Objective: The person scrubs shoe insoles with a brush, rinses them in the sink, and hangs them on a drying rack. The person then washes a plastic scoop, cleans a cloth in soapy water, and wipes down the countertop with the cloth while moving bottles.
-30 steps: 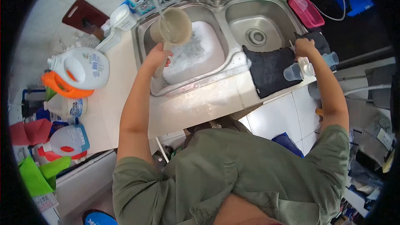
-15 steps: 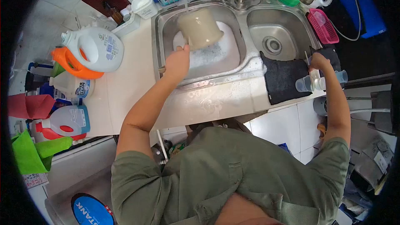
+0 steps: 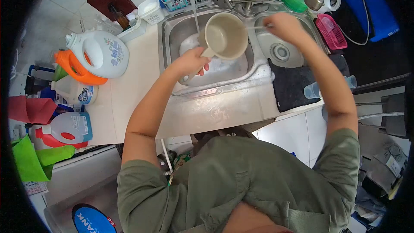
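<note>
My left hand is closed round the handle of a cream-coloured saucepan, held tilted over the left sink basin with its inside facing me. Close by on the pan's left, a stream of water runs from the tap. My right hand is closed on a thin, pale, stick-like utensil, which points left to the pan's rim. Motion blurs this utensil, so its kind is unclear. White suds lie in the left basin below the pan.
Right of the sink, a black cloth carries clear plastic cups. The right basin has a drain. Detergent bottles stand at the left, a pink basket at the right. A hanging spout is above the right basin.
My right hand has moved from the black cloth up and left to the pan, with the thin utensil. My left hand has turned the pan so its inside shows, and shifted it right.
</note>
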Demonstrator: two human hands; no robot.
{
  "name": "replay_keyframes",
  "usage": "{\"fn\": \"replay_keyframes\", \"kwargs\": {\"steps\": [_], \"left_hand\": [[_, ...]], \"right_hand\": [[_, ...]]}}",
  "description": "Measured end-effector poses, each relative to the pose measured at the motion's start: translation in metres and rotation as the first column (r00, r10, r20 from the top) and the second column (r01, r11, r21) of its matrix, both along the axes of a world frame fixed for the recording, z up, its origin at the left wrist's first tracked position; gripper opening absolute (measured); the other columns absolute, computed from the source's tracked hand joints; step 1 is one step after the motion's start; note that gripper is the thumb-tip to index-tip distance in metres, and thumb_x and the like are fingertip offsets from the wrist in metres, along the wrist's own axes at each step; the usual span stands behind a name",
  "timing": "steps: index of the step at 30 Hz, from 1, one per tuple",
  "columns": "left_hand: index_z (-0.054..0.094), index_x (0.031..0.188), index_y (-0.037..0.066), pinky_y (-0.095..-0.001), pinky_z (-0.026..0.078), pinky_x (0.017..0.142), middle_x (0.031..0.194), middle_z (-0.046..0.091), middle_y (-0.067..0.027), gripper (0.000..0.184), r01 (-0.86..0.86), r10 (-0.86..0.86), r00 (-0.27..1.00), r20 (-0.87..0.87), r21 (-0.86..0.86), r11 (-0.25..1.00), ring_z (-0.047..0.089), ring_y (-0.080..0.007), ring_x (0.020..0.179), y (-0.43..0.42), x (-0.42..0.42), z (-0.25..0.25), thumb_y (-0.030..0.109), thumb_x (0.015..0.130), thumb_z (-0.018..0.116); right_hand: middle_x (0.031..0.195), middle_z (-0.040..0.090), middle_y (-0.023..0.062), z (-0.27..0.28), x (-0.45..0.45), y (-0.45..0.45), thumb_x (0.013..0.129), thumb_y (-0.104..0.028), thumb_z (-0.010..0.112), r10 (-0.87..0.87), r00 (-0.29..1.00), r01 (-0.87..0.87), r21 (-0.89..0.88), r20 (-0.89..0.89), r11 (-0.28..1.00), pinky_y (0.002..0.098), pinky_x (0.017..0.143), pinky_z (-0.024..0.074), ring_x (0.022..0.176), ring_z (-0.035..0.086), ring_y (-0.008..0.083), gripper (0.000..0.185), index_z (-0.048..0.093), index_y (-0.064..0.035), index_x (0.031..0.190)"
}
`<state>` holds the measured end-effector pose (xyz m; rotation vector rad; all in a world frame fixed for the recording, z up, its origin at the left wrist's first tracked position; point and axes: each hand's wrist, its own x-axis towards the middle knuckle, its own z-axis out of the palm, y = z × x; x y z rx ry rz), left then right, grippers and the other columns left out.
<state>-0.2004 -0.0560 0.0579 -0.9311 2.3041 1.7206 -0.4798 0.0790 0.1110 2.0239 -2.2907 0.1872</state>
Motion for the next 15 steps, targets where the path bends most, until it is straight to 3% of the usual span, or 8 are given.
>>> {"fn": "replay_keyframes", "kwargs": {"steps": [2, 5, 10, 12, 13, 14, 15], "left_hand": [[0.049, 0.099, 0.000, -0.0272, 0.044, 0.049, 0.071, 0.056, -0.0066, 0.026, -0.006, 0.008, 1.000, -0.025, 0.051, 0.999, 0.054, -0.0127, 0.053, 0.000, 0.001, -0.001, 0.019, 0.082, 0.051], [0.051, 0.097, 0.000, -0.0259, 0.043, 0.048, 0.071, 0.056, -0.0059, 0.024, -0.064, 0.071, 0.996, -0.049, 0.136, 0.989, 0.052, -0.0120, 0.051, 0.003, 0.002, 0.002, 0.019, 0.082, 0.050], [0.053, 0.089, -0.001, -0.0257, 0.043, 0.047, 0.069, 0.055, -0.0055, 0.023, -0.147, 0.163, 0.984, -0.071, 0.190, 0.971, 0.052, -0.0117, 0.051, 0.001, 0.014, 0.004, 0.020, 0.083, 0.050], [0.054, 0.084, -0.002, -0.0258, 0.043, 0.046, 0.067, 0.054, -0.0050, 0.023, -0.141, 0.150, 0.988, -0.040, 0.181, 0.973, 0.051, -0.0119, 0.049, 0.005, 0.021, 0.003, 0.021, 0.082, 0.051], [0.055, 0.082, -0.002, -0.0259, 0.042, 0.045, 0.065, 0.053, -0.0043, 0.022, -0.167, 0.177, 0.984, -0.034, 0.194, 0.967, 0.051, -0.0119, 0.047, 0.009, 0.024, 0.005, 0.021, 0.082, 0.052], [0.055, 0.082, -0.002, -0.0259, 0.042, 0.045, 0.065, 0.053, -0.0043, 0.022, -0.174, 0.184, 0.982, -0.040, 0.187, 0.967, 0.051, -0.0119, 0.047, 0.011, 0.029, 0.006, 0.021, 0.082, 0.052], [0.054, 0.081, -0.001, -0.0259, 0.042, 0.045, 0.064, 0.053, -0.0042, 0.022, -0.158, 0.165, 0.986, -0.031, 0.169, 0.973, 0.051, -0.0119, 0.047, 0.011, 0.036, 0.007, 0.020, 0.082, 0.052]], "right_hand": [[0.080, 0.063, 0.0141, -0.013, 0.029, -0.029, 0.069, -0.023, 0.061, 0.055, 0.988, -0.037, 0.122, -0.143, 0.992, 0.0395, 0.065, 0.0492, 0.078, 0.061, 0.0287, 0.020, 0.065, -0.0080, 0.080], [0.081, 0.063, 0.0141, -0.024, 0.053, -0.058, 0.068, -0.026, 0.061, 0.092, 0.995, -0.078, 0.230, -0.050, 0.970, 0.0402, 0.066, 0.0496, 0.079, 0.061, 0.0287, 0.021, 0.067, -0.0090, 0.079], [0.080, 0.064, 0.0130, -0.016, 0.038, -0.100, 0.068, -0.029, 0.061, -0.049, 0.995, 0.051, -0.024, 0.092, 0.998, 0.0387, 0.066, 0.0498, 0.074, 0.062, 0.0283, 0.026, 0.066, -0.0062, 0.080], [0.075, 0.063, 0.0123, -0.025, 0.032, -0.124, 0.071, -0.032, 0.060, -0.084, 0.782, 0.134, -0.035, 0.618, 0.990, 0.0375, 0.063, 0.0497, 0.067, 0.062, 0.0250, 0.029, 0.064, -0.0039, 0.078], [0.064, 0.058, 0.0035, -0.022, 0.042, -0.132, 0.080, -0.030, 0.056, -0.186, 0.444, 0.158, 0.128, 0.877, 0.979, 0.0260, 0.052, 0.0476, 0.060, 0.057, 0.0129, 0.025, 0.060, -0.0051, 0.076], [0.064, 0.058, 0.0035, -0.023, 0.051, -0.146, 0.080, -0.030, 0.056, -0.176, 0.449, 0.151, 0.120, 0.876, 0.981, 0.0260, 0.052, 0.0476, 0.060, 0.057, 0.0129, 0.025, 0.060, -0.0051, 0.076], [0.064, 0.057, 0.0049, -0.032, 0.059, -0.166, 0.083, -0.033, 0.052, -0.210, 0.123, 0.123, 0.196, 0.970, 0.973, 0.0291, 0.051, 0.0478, 0.057, 0.057, 0.0160, 0.029, 0.058, -0.0060, 0.073]]}}
